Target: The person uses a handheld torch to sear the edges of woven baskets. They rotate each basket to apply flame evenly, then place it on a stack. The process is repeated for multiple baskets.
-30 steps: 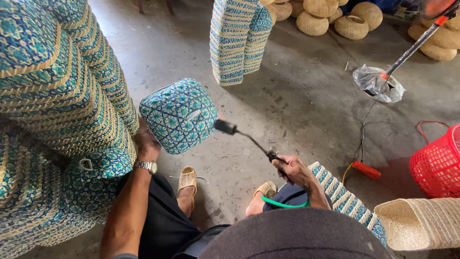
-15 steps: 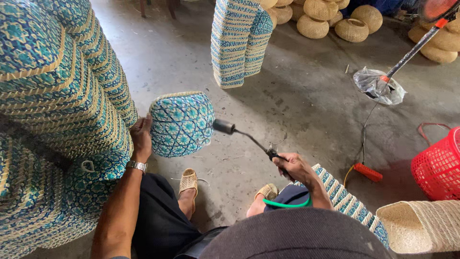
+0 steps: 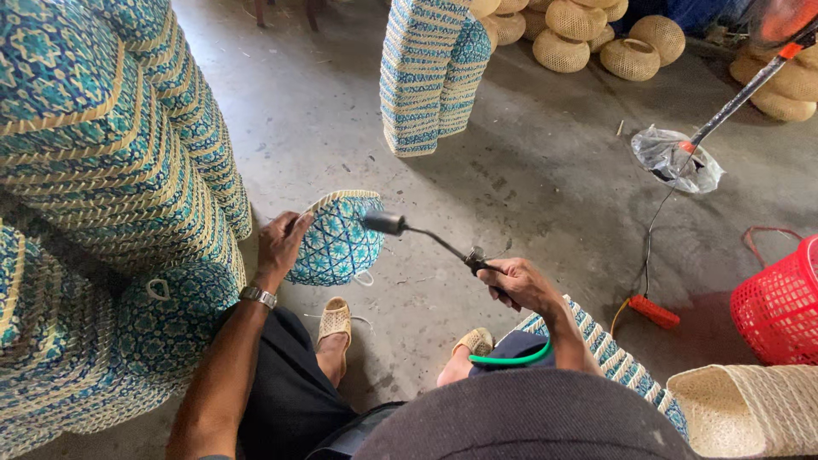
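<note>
Stacked woven baskets (image 3: 102,196) fill the left side, on the floor (image 3: 528,196). Small woven basket (image 3: 338,241) sits centre, w/ left hand (image 3: 279,245) on its left edge. Torch nozzle (image 3: 385,223) just right of its rim; right hand (image 3: 521,285) holds the wand further right. Second basket stack (image 3: 433,72) behind. Mesh basket (image 3: 780,298) far right, round baskets (image 3: 596,34) at back.

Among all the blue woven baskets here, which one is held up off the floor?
The small blue basket in the left hand, with the torch nozzle at it. The other blue baskets stand in stacks on the floor.
</note>
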